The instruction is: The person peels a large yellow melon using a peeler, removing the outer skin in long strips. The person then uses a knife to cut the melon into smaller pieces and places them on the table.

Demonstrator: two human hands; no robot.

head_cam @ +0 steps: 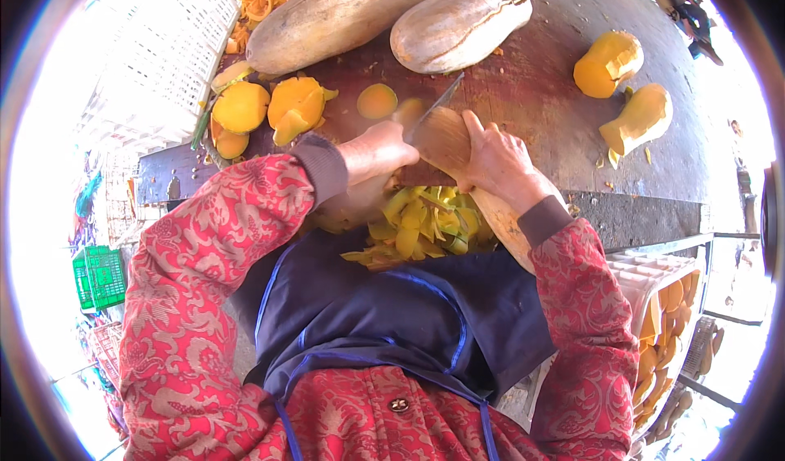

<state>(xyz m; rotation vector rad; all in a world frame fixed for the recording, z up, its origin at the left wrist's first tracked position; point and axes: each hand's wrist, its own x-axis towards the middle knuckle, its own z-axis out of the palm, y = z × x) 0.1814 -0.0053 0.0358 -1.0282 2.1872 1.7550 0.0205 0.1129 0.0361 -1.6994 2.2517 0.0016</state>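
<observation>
My left hand (381, 149) is closed around a knife, whose handle is hidden in the fist. The knife blade (444, 95) points up and to the right, against the end of a long tan squash (444, 143). My right hand (500, 159) grips this squash from above, thumb and fingers spread over its skin. The squash slants from the table edge down toward my right forearm. By the blade is a small blurred yellow piece (409, 110). A round orange slice (377, 101) lies just beyond my left hand.
Whole pale squashes (461, 30) lie at the back of the wooden table (539, 102). Peeled orange chunks (296, 108) sit left, peeled pieces (638, 119) right. Peelings (423, 225) are heaped below the edge. A white crate (650, 277) at right holds cut pieces; another white crate (153, 50) stands left.
</observation>
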